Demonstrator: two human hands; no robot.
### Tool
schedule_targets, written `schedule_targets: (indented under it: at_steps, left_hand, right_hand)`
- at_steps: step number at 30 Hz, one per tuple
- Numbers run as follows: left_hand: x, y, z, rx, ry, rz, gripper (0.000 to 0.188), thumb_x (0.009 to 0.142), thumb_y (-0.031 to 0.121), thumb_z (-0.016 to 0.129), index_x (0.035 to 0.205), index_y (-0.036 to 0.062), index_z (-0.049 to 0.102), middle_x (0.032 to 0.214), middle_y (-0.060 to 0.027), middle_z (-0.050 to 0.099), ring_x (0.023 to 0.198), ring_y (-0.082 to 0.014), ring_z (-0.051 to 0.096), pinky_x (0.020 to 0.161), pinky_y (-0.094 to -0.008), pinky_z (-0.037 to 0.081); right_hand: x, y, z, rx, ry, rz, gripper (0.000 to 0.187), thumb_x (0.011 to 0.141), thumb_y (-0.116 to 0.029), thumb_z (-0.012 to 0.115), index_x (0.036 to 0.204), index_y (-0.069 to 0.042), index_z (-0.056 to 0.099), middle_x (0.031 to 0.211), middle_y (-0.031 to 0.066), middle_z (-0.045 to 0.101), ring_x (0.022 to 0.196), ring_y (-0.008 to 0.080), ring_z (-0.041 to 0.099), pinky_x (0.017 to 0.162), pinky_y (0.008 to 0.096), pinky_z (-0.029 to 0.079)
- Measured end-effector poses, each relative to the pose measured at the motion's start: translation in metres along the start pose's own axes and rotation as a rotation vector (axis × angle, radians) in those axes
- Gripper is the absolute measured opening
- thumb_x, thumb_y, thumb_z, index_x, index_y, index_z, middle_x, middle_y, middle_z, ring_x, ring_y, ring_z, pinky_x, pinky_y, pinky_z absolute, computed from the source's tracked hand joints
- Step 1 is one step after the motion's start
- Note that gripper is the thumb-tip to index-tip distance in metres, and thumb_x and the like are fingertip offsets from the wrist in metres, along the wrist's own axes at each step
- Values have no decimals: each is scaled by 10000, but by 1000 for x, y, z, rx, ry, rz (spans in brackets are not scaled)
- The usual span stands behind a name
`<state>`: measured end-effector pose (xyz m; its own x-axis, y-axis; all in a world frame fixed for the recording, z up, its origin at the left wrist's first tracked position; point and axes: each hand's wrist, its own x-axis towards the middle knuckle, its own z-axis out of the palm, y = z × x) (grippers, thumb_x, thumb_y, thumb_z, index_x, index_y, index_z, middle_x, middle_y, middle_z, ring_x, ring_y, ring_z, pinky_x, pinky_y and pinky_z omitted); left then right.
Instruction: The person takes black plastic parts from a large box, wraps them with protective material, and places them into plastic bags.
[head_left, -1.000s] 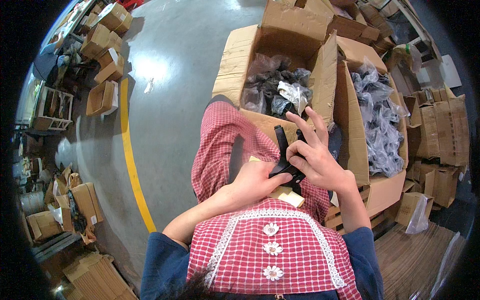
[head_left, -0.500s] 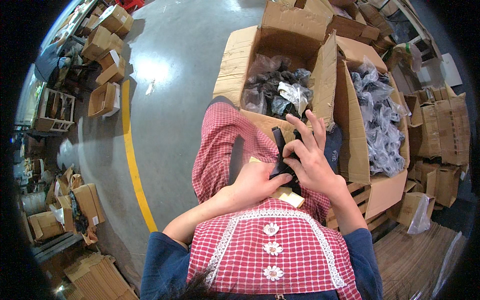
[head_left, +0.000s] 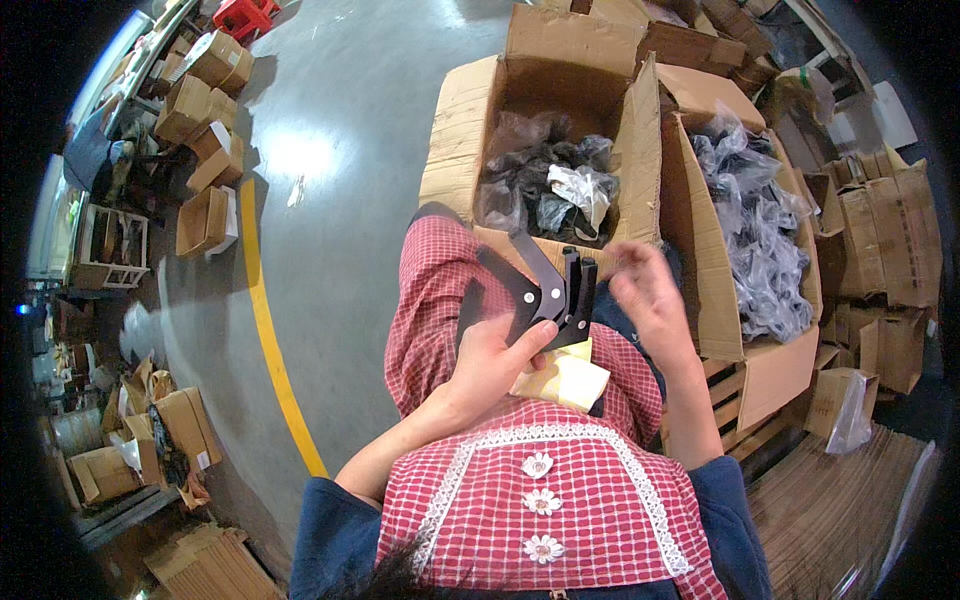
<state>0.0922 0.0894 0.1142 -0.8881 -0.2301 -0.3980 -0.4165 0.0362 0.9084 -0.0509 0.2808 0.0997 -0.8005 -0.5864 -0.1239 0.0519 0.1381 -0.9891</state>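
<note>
My left hand [head_left: 495, 360] is closed on a black jointed bracket [head_left: 548, 292] over my lap. Flat black arms fan out from the bracket, with pale round rivets at its joints. Two upright black tabs stand at its right side. A pale yellow paper or cloth piece [head_left: 565, 378] lies just below it, by my left fingertips. My right hand [head_left: 650, 305] is raised to the right of the bracket, apart from it. Its fingers are blurred, but the thumb stands off from them and nothing shows in the hand.
An open cardboard box [head_left: 460, 130] ahead holds dark plastic-wrapped pieces. Right of it, another box [head_left: 690, 240] is full of clear-bagged items. Flattened cardboard [head_left: 840, 510] is stacked at the lower right. A yellow line [head_left: 265, 320] crosses the floor; small cartons [head_left: 205, 220] stand left.
My right hand has come away from the black bracket, to the right. More of the bracket shows now, its arms fanned out in my left hand. The view has shifted slightly.
</note>
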Motion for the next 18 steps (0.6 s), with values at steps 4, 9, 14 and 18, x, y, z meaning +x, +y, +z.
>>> schedule_targets:
  at_steps: [4, 9, 14, 18]
  left_hand:
    - [-1, -7, 8, -202, -14, 62, 296, 999, 276, 649, 948, -9, 710, 786, -37, 693, 729, -78, 615, 637, -272, 487]
    - [1, -17, 12, -201, -96, 41, 280, 1000, 251, 646, 968, -18, 719, 806, -41, 701, 745, -77, 610, 660, -278, 496]
    - [1, -19, 9, 74, -133, 42, 328, 981, 274, 645, 945, -45, 716, 780, -114, 717, 726, -203, 674, 680, -348, 518]
    - [2, -9, 10, 482, -187, 130, 287, 940, 256, 654, 935, -23, 717, 813, -168, 717, 776, -367, 683, 708, -432, 538]
  right_hand:
    - [-25, 3, 12, -221, -253, 107, 657, 918, -207, 723, 1452, -16, 390, 1274, 163, 638, 1074, 221, 656, 931, 353, 522]
    - [-32, 18, 15, -69, -146, 165, 551, 873, -160, 750, 1351, 12, 538, 1168, 131, 692, 1046, 174, 648, 911, 329, 522]
    - [-38, 15, 15, 27, -87, 218, 507, 862, -96, 752, 1322, 12, 567, 1120, 77, 705, 1015, 148, 652, 890, 304, 526]
    - [-38, 7, 16, 65, -123, 259, 559, 871, -84, 749, 1374, -2, 517, 1189, 80, 665, 1060, 144, 632, 917, 300, 518]
